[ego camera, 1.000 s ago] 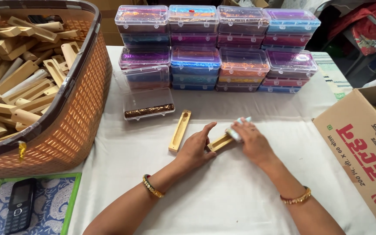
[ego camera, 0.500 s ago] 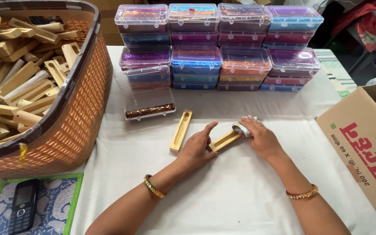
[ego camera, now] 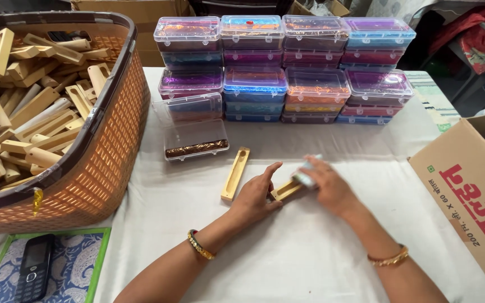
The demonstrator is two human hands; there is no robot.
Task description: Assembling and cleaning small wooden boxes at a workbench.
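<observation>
Plainly, both hands (ego camera: pixel 256 196) (ego camera: pixel 326 188) pin a pale, slotted wooden holder (ego camera: pixel 285 191).

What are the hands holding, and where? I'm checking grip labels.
Left hand steadies a wooden strip at its near end; right hand grips a small pale object around its body.

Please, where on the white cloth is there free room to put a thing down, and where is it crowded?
Bare white cloth lies between the two forearms, and between the right hand and the brown cardboard box. A narrow strip runs before the stacked colourful plastic boxes. It is crowded by the orange woven basket, the open clear case, the wooden holder and the left hand.
</observation>
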